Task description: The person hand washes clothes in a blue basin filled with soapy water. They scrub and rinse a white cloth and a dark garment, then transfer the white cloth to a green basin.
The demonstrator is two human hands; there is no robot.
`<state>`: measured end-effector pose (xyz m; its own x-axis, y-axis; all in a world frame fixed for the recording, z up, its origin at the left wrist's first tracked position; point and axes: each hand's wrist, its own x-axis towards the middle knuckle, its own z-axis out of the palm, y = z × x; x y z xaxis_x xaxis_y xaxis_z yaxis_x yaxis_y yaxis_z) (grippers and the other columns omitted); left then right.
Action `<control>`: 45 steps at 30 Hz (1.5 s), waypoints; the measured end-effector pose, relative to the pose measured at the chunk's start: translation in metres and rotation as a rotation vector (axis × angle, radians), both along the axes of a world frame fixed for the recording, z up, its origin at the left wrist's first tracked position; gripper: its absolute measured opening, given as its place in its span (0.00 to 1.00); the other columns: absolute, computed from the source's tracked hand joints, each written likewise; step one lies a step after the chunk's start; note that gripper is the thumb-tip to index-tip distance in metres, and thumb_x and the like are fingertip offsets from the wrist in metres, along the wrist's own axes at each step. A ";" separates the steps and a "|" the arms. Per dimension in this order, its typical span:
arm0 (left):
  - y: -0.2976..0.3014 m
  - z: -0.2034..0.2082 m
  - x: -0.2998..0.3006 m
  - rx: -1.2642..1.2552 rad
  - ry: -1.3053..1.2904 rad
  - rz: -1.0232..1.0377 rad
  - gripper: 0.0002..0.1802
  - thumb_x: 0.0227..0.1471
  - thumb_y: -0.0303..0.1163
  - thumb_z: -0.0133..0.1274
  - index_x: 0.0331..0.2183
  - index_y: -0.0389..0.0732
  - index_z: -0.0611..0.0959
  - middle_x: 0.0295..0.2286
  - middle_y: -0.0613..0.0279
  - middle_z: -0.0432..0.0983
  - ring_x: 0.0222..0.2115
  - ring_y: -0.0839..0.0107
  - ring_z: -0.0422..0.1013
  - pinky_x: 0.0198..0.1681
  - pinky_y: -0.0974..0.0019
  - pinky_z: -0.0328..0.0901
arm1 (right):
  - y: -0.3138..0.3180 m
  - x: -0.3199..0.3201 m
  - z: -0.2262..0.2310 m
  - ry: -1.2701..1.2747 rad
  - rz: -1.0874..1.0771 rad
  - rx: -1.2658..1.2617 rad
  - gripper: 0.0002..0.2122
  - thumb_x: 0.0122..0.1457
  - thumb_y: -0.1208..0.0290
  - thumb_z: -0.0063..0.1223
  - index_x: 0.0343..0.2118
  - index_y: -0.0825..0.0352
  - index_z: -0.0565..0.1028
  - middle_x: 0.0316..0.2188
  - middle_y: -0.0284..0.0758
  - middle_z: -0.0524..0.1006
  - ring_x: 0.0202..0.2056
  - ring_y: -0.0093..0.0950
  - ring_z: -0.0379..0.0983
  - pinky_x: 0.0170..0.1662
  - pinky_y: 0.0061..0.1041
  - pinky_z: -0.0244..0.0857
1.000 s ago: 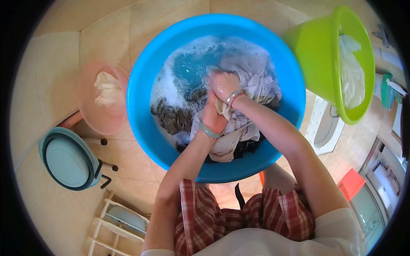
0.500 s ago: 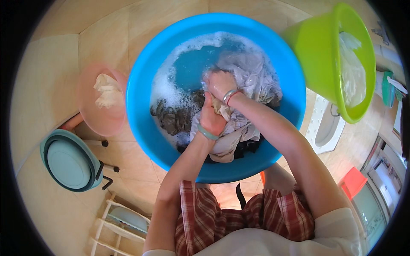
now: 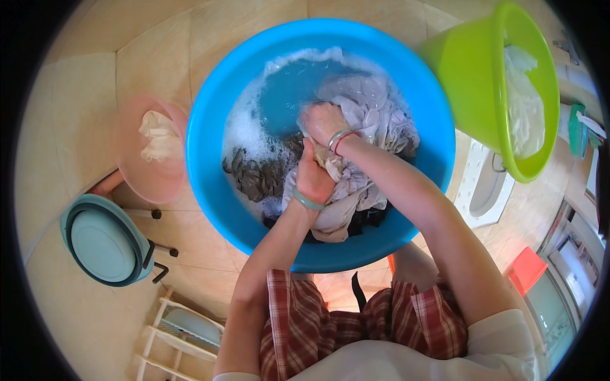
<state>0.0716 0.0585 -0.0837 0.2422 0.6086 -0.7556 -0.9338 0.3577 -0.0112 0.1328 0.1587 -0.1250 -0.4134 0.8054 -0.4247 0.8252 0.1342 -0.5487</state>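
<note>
A large blue basin (image 3: pixel 213 120) holds soapy water (image 3: pixel 286 95) with wet clothes in it. My left hand (image 3: pixel 314 178), a green bangle on its wrist, is closed on a pale garment (image 3: pixel 335 213), thumb pointing up. Just beyond it my right hand (image 3: pixel 325 122), with a silver bangle and a red cord, grips the same pale cloth. Some of its fingers are hidden by cloth and water. More light fabric (image 3: pixel 375 108) is bunched at the right of the basin. A dark grey-brown garment (image 3: pixel 254 178) lies to the left, partly under foam.
At the left stand a pink basin (image 3: pixel 136 174) with white cloth (image 3: pixel 159 133) in it and a grey-green folding basin (image 3: pixel 101 244). A tilted lime-green bucket (image 3: pixel 464 82) containing a white plastic bag (image 3: pixel 524 108) is at the right, near a squat toilet (image 3: pixel 486 190). A rack (image 3: pixel 181 343) is lower left.
My right hand has shifted slightly left and toward me, closer to my left hand. Both still grip the pale garment.
</note>
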 end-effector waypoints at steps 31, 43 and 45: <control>-0.002 0.005 -0.001 0.013 0.031 -0.006 0.28 0.65 0.51 0.33 0.57 0.42 0.67 0.53 0.60 0.68 0.52 0.63 0.66 0.56 0.57 0.60 | -0.007 0.004 0.013 0.013 -0.024 0.052 0.16 0.61 0.62 0.43 0.25 0.67 0.76 0.24 0.48 0.78 0.27 0.45 0.77 0.32 0.43 0.70; -0.027 -0.032 -0.030 0.278 -0.456 0.050 0.27 0.63 0.53 0.37 0.50 0.42 0.74 0.49 0.57 0.72 0.50 0.60 0.68 0.56 0.56 0.61 | -0.087 0.009 0.076 0.444 0.023 0.281 0.12 0.59 0.63 0.45 0.26 0.66 0.73 0.20 0.45 0.76 0.23 0.48 0.74 0.26 0.44 0.68; -0.016 -0.012 -0.015 0.044 -0.150 0.020 0.27 0.64 0.51 0.36 0.53 0.41 0.71 0.51 0.58 0.71 0.51 0.60 0.67 0.57 0.56 0.59 | -0.063 0.004 0.053 0.243 -0.016 0.171 0.12 0.58 0.63 0.45 0.25 0.66 0.74 0.21 0.46 0.76 0.23 0.48 0.75 0.27 0.45 0.68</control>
